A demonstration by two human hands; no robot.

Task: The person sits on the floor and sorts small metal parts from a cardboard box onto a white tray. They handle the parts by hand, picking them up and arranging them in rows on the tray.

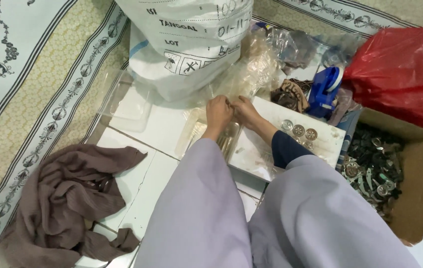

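We see a cardboard box at right filled with dark small parts and round metal discs; a white tray holds three round discs near its far edge; a clear plastic tray lies under the hands; the floor is white tile, with a patterned mat at left, a brown cloth, a white sack and a red bag; our left hand and right hand meet, fingers pressed together on something too small to tell, its direction unclear.
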